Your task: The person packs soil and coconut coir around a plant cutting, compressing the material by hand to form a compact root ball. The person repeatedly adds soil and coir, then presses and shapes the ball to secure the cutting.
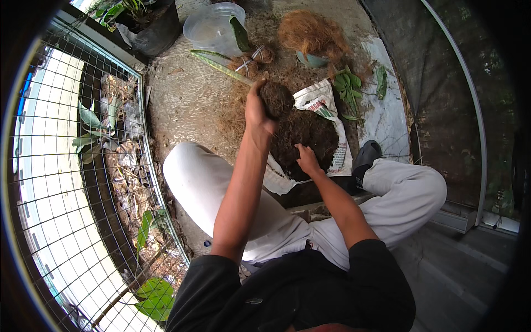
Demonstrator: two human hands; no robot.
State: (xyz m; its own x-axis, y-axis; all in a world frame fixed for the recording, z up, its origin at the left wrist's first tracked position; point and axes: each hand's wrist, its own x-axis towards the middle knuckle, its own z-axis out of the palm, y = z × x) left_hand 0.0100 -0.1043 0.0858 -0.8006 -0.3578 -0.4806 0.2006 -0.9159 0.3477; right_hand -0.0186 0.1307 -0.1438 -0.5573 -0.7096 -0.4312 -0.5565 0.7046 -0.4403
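My left hand (258, 107) is wrapped around a ball of brown coconut fibre (278, 99). A long mottled snake plant leaf (224, 69) extends from beside that hand, apparently rooted in the ball. Lower down, my right hand (308, 159) rests at the dark potting soil (319, 135), fingers spread and holding nothing I can make out. The soil is heaped on a white printed sack (342, 145) opened flat between my legs. Beyond my left hand sit fibre balls (242, 66) tied with white string, with a broad snake plant leaf (239, 34) standing by them.
A clear plastic tub (203, 25) and a green-blue pot (312, 60) heaped with coconut fibre (311, 33) stand farther off. Cut leaves (348, 89) lie right of the sack. Wire mesh (112, 174) borders the left; a dark screen (435, 103) borders the right. A black planter (153, 31) stands top left.
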